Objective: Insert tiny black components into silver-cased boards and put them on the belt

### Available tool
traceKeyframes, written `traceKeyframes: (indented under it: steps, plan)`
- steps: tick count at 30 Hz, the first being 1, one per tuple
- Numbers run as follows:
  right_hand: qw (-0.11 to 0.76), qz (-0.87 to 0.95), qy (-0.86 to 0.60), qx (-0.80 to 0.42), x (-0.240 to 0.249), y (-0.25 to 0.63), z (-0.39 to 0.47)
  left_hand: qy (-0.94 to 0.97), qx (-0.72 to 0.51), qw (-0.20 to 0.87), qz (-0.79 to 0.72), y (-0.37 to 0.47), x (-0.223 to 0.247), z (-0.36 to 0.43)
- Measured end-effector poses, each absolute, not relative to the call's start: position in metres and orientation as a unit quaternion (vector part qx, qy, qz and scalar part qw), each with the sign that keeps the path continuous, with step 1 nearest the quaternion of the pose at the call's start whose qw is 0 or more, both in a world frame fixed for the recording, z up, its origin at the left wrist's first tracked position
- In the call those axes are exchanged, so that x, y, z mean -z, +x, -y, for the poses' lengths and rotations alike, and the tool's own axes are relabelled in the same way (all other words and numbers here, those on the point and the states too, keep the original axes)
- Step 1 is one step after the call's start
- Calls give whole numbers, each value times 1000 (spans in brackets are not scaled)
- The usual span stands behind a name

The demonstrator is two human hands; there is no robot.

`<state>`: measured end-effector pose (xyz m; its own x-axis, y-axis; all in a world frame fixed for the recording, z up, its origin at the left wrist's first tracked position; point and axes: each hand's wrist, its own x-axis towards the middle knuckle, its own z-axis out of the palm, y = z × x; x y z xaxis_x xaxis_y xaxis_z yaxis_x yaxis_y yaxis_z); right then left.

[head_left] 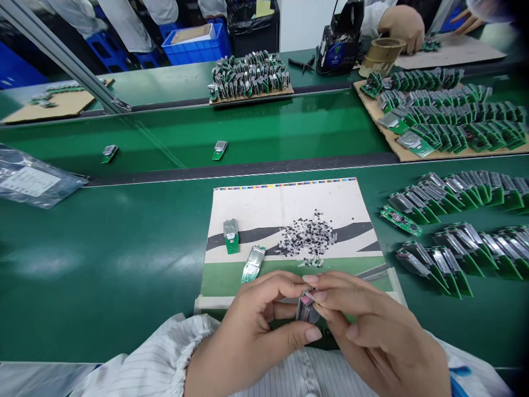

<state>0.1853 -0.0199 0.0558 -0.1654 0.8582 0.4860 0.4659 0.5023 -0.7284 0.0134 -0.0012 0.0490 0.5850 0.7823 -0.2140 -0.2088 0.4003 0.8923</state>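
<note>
My left hand (264, 325) is closed around a small metal-cased circuit board (306, 310) at the bottom centre, just in front of my body. My right hand (363, 325) pinches a tiny part with thin metal leads (309, 296) against the near top of that board. Beyond my hands, a printed sheet (248, 204) bears a loose pile of small black components with leads (309, 234). Two more boards lie on the sheet's left side, one upright in view (231, 236) and one slanted (253, 263) close to my left fingers.
Rows of boards lie at the right (463, 242) and on a cardboard sheet (386, 132) behind. Two boards (109, 153) (220, 149) sit on the green belt. A plastic bag (37, 176) lies left. Another person's hand (403, 27) is at the back right.
</note>
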Motion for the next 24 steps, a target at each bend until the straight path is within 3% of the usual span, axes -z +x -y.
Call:
traceKeyframes:
  steps: [10,17,24]
  plan:
    - [469,747,-437,-178,-51,187,18,482,-316,742,-343,12,-48,1]
    - [563,607,-439,-348,-44,183,26,510,-325,721,-338,13,-45,1]
    - [563,548,-459,-414,-40,183,28,581,-301,663,-364,11,-46,0]
